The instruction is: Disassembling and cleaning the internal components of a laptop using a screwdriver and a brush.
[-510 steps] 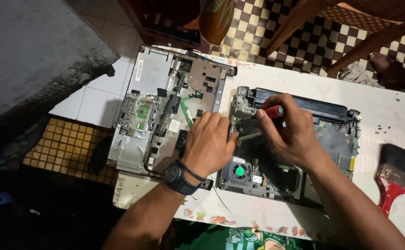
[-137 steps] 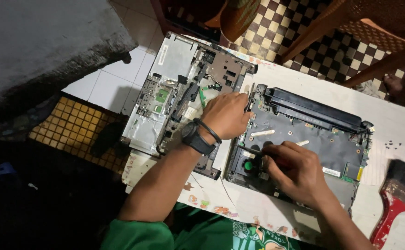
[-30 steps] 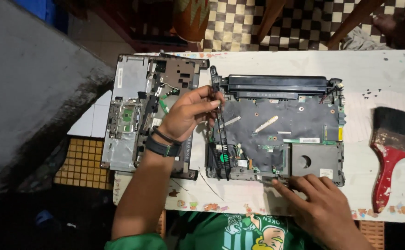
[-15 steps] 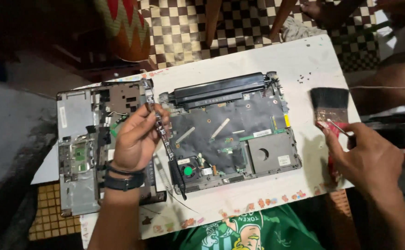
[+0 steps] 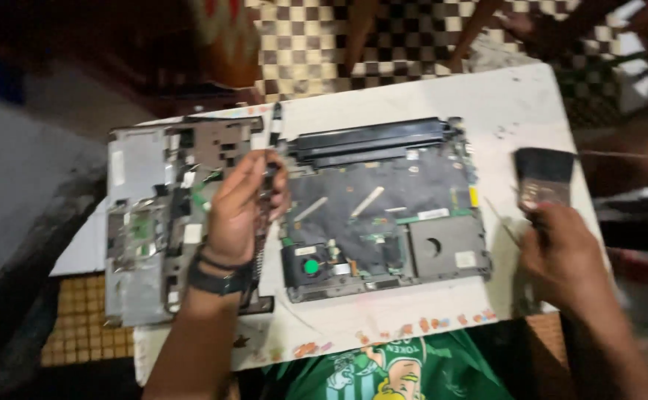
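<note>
An opened laptop base [image 5: 383, 215] lies on the white table [image 5: 428, 100], its dark board and a fan with a green sticker [image 5: 311, 267] exposed. My left hand [image 5: 244, 204], with a black watch on the wrist, pinches the base's left edge by the hinge. To the right lies a paintbrush [image 5: 542, 176] with dark bristles. My right hand [image 5: 561, 259] is closed over the brush's handle, which it hides. The picture is blurred by motion.
The laptop's removed grey cover [image 5: 154, 222] lies left of the base, partly overhanging the table edge. Checkered floor [image 5: 316, 37] shows beyond the table, yellow tiles [image 5: 79, 318] at the lower left. A person's bare leg [image 5: 635, 148] is at the right.
My right hand left the laptop's front right corner and moved right onto the paintbrush handle. My left hand stayed at the base's left edge. The view swung about.
</note>
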